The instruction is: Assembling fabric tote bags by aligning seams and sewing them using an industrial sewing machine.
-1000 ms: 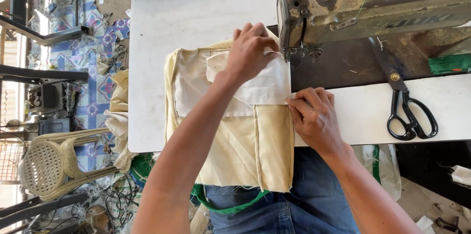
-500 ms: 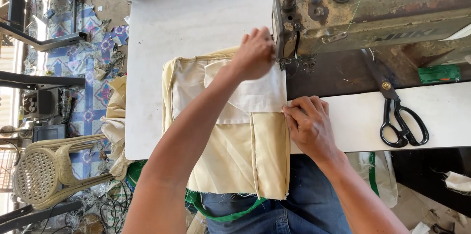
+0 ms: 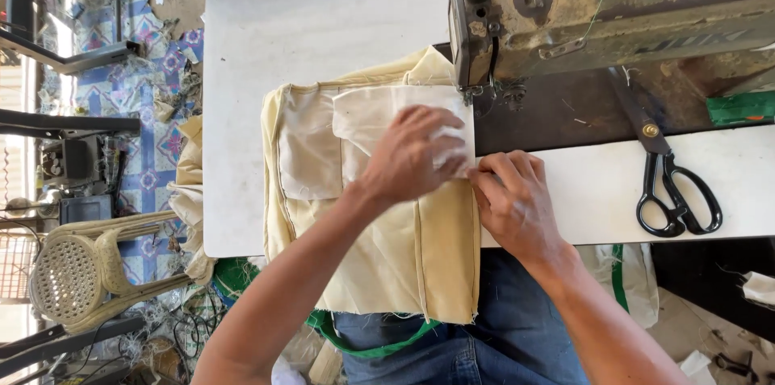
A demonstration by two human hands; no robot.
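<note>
Cream-yellow cotton fabric [image 3: 395, 256], a folded piece with sewn seams and a paler white lining panel [image 3: 379, 115] on top, lies flat on the white tabletop [image 3: 323, 14], its right edge drawn up just beside the needle area of the old rusted olive-green sewing machine [image 3: 613, 10] and its lower edge hanging off the table over the person's blue denim jeans [image 3: 492, 328].

Fingers of the left hand [image 3: 416, 155] are bent and gathered narrowly, pressing down on the white lining panel near its right edge, the fingertips pinching a small fold of the pale cloth. Fingers of the right hand [image 3: 513, 199] are curled close together and laid on the fabric's right border where it meets the tabletop, touching the left hand's fingertips; whether they pinch the edge or only press it I cannot tell. Both forearms run down to the bottom of the view.

Right of the right hand, well apart from it, black-handled steel scissors [image 3: 666, 175] lie on the white tabletop with blades pointing toward the machine's dark base. A green band [image 3: 363, 336] curves beneath the cloth's lower edge. Off the table to the left stand a cream woven plastic stool [image 3: 81, 268] and more yellowish cloth [image 3: 190, 183] over a blue patterned tile floor [image 3: 153, 70].
</note>
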